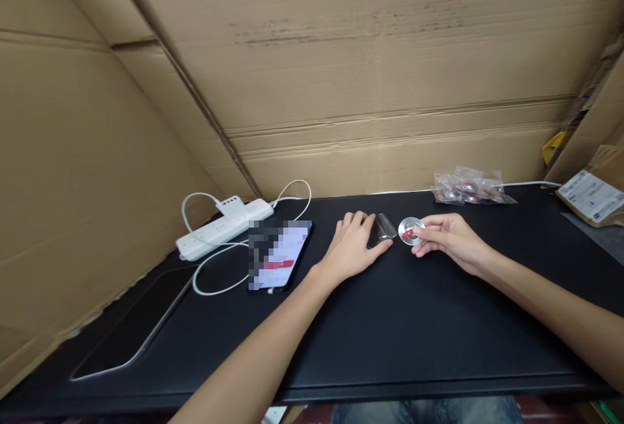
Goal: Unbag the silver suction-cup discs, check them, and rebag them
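Observation:
My right hand [446,238] pinches a round silver disc [405,224] between thumb and fingers, just above the black table. A small red piece [408,234] shows on the disc's face; its kind is not clear. Left of the disc, my left hand [357,238] lies over a small clear plastic bag [387,225], with the thumb along its near edge and the fingers across its far side. The hand covers much of the bag, so what is inside, if anything, cannot be made out. Bag and disc lie close together.
A pile of clear bags [468,188] with silver and red items lies at the back. On the left are a phone [283,261], a white power strip [199,242] with cables and a dark flat panel [141,320]. A labelled parcel [592,196] stands right; cardboard walls [365,53] enclose the table.

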`<state>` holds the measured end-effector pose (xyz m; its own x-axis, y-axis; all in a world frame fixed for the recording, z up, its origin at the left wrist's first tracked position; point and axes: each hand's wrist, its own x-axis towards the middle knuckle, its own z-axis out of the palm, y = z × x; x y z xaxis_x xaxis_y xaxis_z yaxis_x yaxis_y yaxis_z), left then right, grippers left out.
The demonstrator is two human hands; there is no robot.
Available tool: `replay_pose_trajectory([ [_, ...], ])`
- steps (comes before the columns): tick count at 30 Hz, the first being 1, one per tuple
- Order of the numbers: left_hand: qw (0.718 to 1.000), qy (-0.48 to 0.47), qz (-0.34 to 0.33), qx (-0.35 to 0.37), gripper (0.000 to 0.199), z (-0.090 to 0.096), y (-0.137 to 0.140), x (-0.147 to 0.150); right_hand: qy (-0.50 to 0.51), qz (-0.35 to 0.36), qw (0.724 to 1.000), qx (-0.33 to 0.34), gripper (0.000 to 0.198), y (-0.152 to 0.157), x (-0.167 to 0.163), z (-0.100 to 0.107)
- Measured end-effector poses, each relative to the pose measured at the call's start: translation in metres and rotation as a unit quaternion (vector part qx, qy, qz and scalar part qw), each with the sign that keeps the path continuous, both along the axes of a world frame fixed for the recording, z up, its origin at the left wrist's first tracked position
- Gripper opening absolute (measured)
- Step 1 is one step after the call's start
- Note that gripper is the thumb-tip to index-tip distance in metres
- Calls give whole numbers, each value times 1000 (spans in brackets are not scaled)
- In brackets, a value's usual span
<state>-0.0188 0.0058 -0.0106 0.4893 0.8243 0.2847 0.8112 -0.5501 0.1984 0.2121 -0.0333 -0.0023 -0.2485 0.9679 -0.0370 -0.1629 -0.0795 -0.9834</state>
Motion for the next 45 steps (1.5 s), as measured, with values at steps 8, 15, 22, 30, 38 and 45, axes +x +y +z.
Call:
replay_pose_trajectory([
  [8, 999, 2, -20, -26, 58, 7, -2, 0, -1, -27, 1000, -3, 31, 2, 2, -2],
  [15, 1000, 1, 22, -14, 85, 8, -5, 2, -1, -27, 1000, 4, 31, 0, 2, 0],
  [22, 994, -26, 9, -103, 80, 8, -2, -1, -10, -13, 1000, 1, 32, -4, -4, 3],
  [30, 988, -88, 5, -127, 36, 17, -9, 4, -49, 9, 998, 29, 38, -10, -13, 4],
  [38, 940, -196, -109, -255, 24, 17, -15, 9, -56, 26, 997, 44, 38, -8, -13, -3],
  [45, 884, -304, -152, -321, 29, 16, -12, 11, -76, -9, 996, 56, 39, -2, -6, -3],
])
